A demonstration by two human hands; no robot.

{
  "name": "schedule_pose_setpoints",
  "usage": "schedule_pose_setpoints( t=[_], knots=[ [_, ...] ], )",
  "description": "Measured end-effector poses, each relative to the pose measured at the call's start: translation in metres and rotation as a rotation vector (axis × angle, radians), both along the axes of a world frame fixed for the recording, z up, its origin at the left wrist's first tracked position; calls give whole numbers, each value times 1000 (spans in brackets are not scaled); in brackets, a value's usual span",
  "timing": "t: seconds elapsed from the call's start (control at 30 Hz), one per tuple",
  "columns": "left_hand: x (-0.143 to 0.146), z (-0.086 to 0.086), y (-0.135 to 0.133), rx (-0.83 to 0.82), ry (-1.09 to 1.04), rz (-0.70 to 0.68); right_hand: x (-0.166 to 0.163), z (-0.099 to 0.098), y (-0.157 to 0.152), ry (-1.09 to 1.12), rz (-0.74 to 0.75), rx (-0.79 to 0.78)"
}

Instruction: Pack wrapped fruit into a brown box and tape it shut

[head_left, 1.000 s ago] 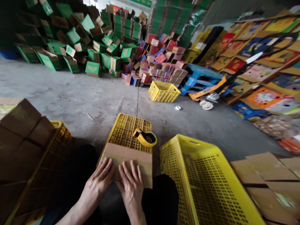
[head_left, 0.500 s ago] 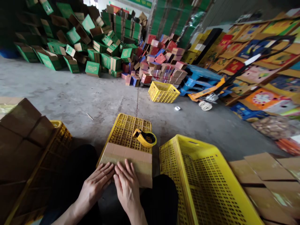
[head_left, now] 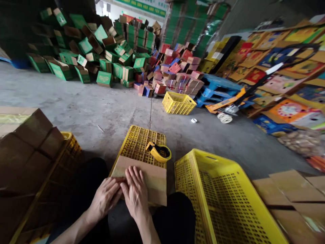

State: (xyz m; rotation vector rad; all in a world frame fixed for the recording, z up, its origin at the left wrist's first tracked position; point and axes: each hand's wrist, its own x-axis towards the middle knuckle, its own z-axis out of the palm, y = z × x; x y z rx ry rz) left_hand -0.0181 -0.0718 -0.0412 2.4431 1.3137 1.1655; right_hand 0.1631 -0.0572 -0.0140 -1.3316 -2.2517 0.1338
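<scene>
The cardboard (head_left: 156, 179) lies under the right grip (head_left: 135, 191), its long axis running left to right, the right end slightly nearer the body. That grip is spread flat, fingers pointing away; the left grip (head_left: 108, 195) bends at the left end, its hold unclear. Beneath is a yellow crate (head_left: 137, 135); a tape dispenser (head_left: 160, 157) sits beyond the right grip.
</scene>
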Motion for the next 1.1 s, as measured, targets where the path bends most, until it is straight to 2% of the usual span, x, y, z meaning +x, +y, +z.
schedule_pose_setpoints(
  t=[0.17,0.43,0.63,0.77,0.93,1.0,1.1],
  knots=[
    [8,-6,7,33,88,107,15,-5,-11,-13,10,51],
    [5,-2,11,-29,215,133,59,-4,-33,-31,-49,63],
    [1,-11,15,-34,119,146,100,-9,-52,-46,-179,68],
    [0,-16,12,-71,63,179,117,-22,-67,128,-362,47],
    [13,-1,10,-35,220,249,124,-42,-80,262,-453,46],
    [27,8,13,-16,281,195,122,-44,-79,285,-463,51],
    [54,18,19,9,339,-22,119,-41,-70,279,-478,55]
  ],
)
